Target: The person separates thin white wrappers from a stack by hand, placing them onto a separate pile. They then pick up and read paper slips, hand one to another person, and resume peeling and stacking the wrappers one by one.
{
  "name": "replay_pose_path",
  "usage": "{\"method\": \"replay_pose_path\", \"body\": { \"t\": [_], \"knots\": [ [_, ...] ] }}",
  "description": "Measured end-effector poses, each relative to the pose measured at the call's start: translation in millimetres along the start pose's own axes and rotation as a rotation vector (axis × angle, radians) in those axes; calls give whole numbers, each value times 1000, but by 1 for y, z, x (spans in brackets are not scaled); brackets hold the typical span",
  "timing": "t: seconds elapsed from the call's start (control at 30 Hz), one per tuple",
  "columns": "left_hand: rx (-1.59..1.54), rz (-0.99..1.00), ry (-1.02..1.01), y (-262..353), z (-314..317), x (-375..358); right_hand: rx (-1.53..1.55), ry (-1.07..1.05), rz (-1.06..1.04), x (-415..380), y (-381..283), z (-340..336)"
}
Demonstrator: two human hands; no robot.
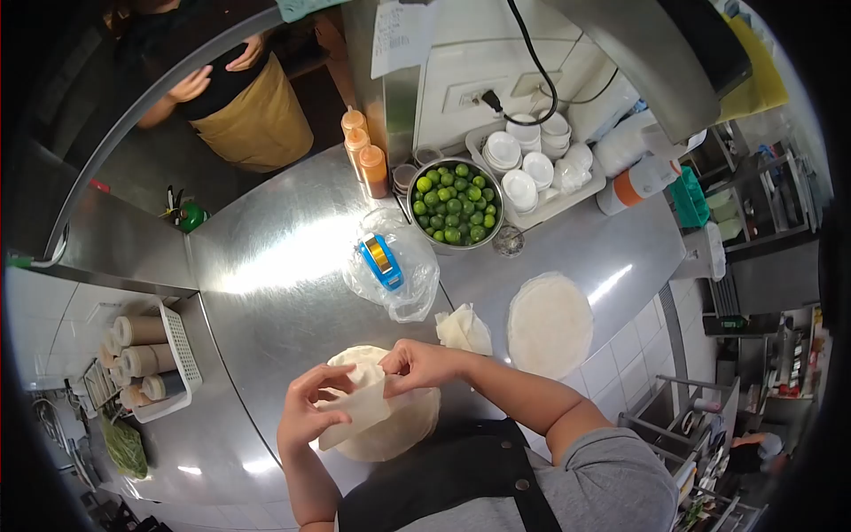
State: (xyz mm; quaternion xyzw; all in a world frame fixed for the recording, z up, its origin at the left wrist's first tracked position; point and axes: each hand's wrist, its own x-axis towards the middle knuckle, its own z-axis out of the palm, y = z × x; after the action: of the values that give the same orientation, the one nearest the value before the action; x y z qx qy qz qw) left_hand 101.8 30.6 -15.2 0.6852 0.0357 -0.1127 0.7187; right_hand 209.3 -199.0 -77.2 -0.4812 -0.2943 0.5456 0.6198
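Observation:
Between my two hands is a pale, thin wrapper (pixel 362 415), its near edge straight as if folded. My left hand (pixel 308 401) has its thumb on the left end of it, fingers curved over the far side. At the upper right corner, my right hand (pixel 415 365) pinches it with thumb and fingertips. Directly beneath lies a round stack of thin dough sheets (pixel 409 434), partly covered by the hands. To the right rest a crumpled pale sheet (pixel 464 331) and a second round stack of wrappers (pixel 550 324).
A blue tape dispenser (pixel 381 262) lies on a clear plastic bag (pixel 413 297). Behind are a bowl of green limes (pixel 454 204), orange sauce bottles (pixel 373 170) and a tray of white tubs (pixel 567 197). A white basket (pixel 182 355) stands left. Another person (pixel 248 115) stands across the steel counter (pixel 266 222).

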Motion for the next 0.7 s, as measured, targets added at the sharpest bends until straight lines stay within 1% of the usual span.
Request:
{"method": "replay_pose_path", "body": {
  "t": [0.03, 0.07, 0.1, 0.17, 0.2, 0.23, 0.27, 0.3, 0.4, 0.43, 0.5, 0.53, 0.57, 0.6, 0.67, 0.7],
  "knots": [
    [15, 35, -61, -3, -1, -2, 24, 9, 2, 2, 5, 4],
    [12, 14, -69, -5, 0, -5, 3, 66, 27, 4, 9, 7],
    [79, -50, -76, -5, 0, -5, -25, 121, 50, 6, 10, 9],
    [227, -163, -81, -1, -2, -4, -7, 134, 62, 9, 4, 16],
    [235, -163, -83, -2, 0, -1, 1, 145, 73, 12, 2, 18],
    [285, -50, 6, -4, 5, 1, 4, 146, 64, 15, 7, 18],
    [334, 65, 92, -4, 7, 4, -34, 102, 16, 19, 15, 16],
    [339, 67, 86, -1, 6, 5, -73, 60, -30, 22, 11, 16],
    [397, 14, 100, 12, 9, 6, -88, 86, -34, 23, -4, 20],
    [380, -17, 66, 15, 9, 8, -92, 81, -31, 23, -4, 18],
    [368, -45, 41, 15, 9, 10, -183, 5, -70, 23, -7, 15],
    [309, -21, 70, 11, 9, 10, -186, -1, -75, 21, -10, 13],
    [251, 3, 99, 8, 9, 10, -185, -58, -46, 18, -14, 11],
    [256, 6, 103, 6, 8, 12, -187, -115, -17, 17, -17, 10],
    [191, 182, 189, 7, 8, 17, -167, -136, -18, 17, -14, 11],
    [196, 181, 193, 12, 11, 20, -145, -151, -13, 18, -11, 13]
  ]
}}
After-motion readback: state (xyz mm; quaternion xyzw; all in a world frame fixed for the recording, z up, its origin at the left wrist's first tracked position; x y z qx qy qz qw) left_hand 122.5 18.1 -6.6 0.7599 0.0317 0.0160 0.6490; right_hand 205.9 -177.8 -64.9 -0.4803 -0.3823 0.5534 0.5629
